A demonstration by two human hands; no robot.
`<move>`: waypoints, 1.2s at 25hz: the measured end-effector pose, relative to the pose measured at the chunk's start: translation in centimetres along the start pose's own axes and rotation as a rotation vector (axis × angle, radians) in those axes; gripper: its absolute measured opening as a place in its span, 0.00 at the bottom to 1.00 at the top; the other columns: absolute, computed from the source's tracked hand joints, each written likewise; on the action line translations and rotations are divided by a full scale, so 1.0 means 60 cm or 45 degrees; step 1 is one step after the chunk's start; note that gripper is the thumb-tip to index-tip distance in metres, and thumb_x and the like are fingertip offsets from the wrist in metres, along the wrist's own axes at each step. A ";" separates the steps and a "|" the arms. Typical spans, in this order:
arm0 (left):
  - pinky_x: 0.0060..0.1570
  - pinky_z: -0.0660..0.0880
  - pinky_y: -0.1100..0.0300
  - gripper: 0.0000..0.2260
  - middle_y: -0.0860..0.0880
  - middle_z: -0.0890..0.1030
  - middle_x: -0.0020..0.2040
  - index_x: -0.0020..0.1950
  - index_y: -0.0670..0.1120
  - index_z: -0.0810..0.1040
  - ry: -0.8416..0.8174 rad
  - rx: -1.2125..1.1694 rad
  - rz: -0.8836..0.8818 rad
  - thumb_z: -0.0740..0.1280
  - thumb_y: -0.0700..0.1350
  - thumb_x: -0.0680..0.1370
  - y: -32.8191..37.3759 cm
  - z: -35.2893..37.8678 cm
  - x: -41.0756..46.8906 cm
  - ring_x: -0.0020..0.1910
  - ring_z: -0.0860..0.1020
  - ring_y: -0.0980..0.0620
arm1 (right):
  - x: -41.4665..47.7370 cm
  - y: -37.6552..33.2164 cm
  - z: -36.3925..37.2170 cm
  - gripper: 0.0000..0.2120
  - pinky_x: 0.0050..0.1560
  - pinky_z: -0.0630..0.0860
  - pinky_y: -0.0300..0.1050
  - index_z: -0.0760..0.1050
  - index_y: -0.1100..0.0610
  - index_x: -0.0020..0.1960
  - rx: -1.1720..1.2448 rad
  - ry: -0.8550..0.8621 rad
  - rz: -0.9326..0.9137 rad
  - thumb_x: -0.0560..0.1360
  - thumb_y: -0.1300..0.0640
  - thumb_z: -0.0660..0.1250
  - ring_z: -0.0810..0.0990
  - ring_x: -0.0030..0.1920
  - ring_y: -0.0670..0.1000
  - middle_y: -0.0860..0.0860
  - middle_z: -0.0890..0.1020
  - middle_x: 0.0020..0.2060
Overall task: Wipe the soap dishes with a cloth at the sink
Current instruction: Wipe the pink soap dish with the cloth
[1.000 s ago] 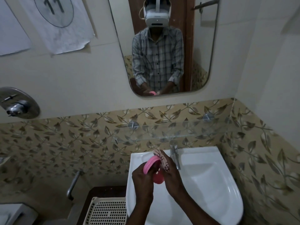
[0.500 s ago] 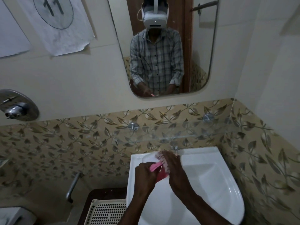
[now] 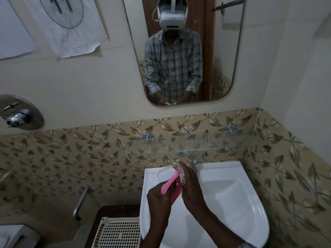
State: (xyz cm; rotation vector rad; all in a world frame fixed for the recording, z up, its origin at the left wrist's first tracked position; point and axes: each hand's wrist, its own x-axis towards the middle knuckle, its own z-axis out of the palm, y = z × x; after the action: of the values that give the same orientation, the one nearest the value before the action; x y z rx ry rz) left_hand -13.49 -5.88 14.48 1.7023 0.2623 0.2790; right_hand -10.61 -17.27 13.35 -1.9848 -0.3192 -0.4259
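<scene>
Soap dish, pink, held tilted over the sink's near-left part, left hand clamped on its lower end; right hand presses a patterned cloth against it. Risk: one-ended grip; a hard wipe could lever the dish into the basin. Tap beyond.

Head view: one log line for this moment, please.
phase: wiping | left hand: holds pink soap dish | right hand: presses cloth on dish | location: over sink
</scene>
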 end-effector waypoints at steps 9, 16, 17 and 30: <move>0.40 0.79 0.49 0.05 0.37 0.85 0.39 0.44 0.34 0.83 -0.146 0.418 -0.021 0.68 0.35 0.76 0.009 -0.006 0.040 0.40 0.83 0.40 | 0.013 -0.026 0.007 0.20 0.75 0.61 0.59 0.71 0.64 0.70 -0.278 -0.242 -0.288 0.78 0.65 0.65 0.69 0.72 0.60 0.60 0.73 0.69; 0.28 0.70 0.70 0.15 0.53 0.77 0.28 0.30 0.48 0.74 -0.175 0.554 -0.043 0.68 0.33 0.73 -0.005 -0.011 0.033 0.30 0.77 0.57 | -0.024 -0.027 -0.010 0.23 0.78 0.51 0.56 0.62 0.65 0.74 -0.131 -0.369 -0.281 0.79 0.70 0.58 0.56 0.77 0.57 0.58 0.62 0.75; 0.27 0.69 0.68 0.17 0.54 0.75 0.27 0.28 0.50 0.71 -0.171 0.566 -0.040 0.68 0.34 0.73 -0.002 -0.009 0.031 0.28 0.74 0.59 | -0.023 -0.029 -0.011 0.22 0.79 0.50 0.53 0.63 0.66 0.73 -0.145 -0.381 -0.350 0.79 0.70 0.58 0.57 0.77 0.58 0.59 0.62 0.74; 0.45 0.83 0.48 0.06 0.49 0.85 0.36 0.41 0.44 0.85 -0.326 0.392 -0.119 0.69 0.40 0.76 0.058 -0.002 0.040 0.35 0.84 0.53 | 0.017 -0.018 -0.016 0.11 0.54 0.77 0.32 0.76 0.51 0.62 -0.323 -0.179 -0.014 0.82 0.55 0.61 0.80 0.55 0.37 0.49 0.79 0.61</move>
State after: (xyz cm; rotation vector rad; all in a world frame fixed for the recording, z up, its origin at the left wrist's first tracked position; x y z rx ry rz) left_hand -11.23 -5.48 18.02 2.0004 0.2008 -0.0540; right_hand -10.26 -17.64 15.07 -2.2676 -0.3795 -0.3476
